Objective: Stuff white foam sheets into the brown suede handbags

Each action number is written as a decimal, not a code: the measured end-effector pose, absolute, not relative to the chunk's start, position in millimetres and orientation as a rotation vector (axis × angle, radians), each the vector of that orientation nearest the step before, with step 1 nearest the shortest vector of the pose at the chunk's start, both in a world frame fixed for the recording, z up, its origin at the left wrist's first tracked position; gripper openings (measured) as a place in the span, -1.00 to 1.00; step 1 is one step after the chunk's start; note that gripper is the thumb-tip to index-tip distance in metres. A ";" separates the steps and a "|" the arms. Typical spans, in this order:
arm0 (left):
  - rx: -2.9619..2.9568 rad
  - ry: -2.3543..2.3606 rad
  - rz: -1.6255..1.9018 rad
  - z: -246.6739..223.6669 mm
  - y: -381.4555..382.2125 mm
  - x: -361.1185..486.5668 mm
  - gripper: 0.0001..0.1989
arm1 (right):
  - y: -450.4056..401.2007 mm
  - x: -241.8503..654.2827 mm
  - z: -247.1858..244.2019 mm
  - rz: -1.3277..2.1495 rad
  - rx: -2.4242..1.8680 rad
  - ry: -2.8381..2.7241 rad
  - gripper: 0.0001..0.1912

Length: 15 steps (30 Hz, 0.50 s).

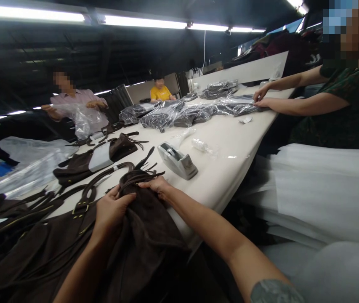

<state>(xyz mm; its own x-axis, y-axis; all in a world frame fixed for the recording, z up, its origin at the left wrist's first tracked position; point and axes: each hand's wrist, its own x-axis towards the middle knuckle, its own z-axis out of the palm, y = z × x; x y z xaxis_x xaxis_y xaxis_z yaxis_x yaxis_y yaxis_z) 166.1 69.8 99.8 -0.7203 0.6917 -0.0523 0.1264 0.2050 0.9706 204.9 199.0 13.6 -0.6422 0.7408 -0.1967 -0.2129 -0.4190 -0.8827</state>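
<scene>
A dark brown suede bag [150,229] hangs over the near edge of the white table [223,181]. My left hand [113,208] grips its gathered top, thumb pressed over the cloth. On the other side of the same top edge, my right hand [155,185] pinches the material near the thin straps. Just beyond my hands stands a grey tape dispenser [177,162]. More brown bags [40,248] with looped handles and brass-coloured buckles lie to the left. Another brown bag [119,148] with a white band around it lies further back.
Plastic-wrapped bags [166,113] cover the table's far part. A person at the right [321,101] touches one; a person at the left [80,105] holds clear plastic; a third, in yellow [160,93], is behind. White foam sheets [324,181] are stacked at the right.
</scene>
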 end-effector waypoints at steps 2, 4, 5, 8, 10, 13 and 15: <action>0.864 2.128 1.518 97.1 71.6 167.4 -0.30 | 201.7 206.4 14.6 1.825 -0.898 -1.373 -0.75; 1.140 2.366 1.320 90.1 75.3 173.2 -0.31 | 203.6 210.6 17.7 1.661 -0.984 -1.567 -0.78; 1.315 2.466 1.161 85.1 77.7 177.6 -0.33 | 203.8 213.4 19.7 1.623 -1.023 -1.631 -0.78; 1.731 2.512 0.771 67.1 84.9 191.0 -0.40 | 200.0 222.4 24.6 1.594 -1.103 -1.638 -0.76; 1.839 2.449 0.719 57.5 87.5 196.0 -0.39 | 194.2 229.2 26.1 1.607 -1.113 -1.601 -0.75; 1.830 2.455 0.679 53.3 87.0 196.3 -0.34 | 183.3 243.4 25.6 1.739 -1.026 -1.547 -0.77; 1.804 2.492 0.600 56.6 84.9 194.0 -0.31 | 177.4 256.8 24.7 1.870 -0.927 -1.507 -0.79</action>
<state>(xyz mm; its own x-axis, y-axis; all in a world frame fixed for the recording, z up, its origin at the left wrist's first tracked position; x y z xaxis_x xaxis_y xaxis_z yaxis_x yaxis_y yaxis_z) 194.0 84.9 56.6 -0.3378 0.9164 0.2147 0.9137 0.2645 0.3086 256.8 177.4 24.7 -0.6040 0.7791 -0.1678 -0.0018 -0.2119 -0.9773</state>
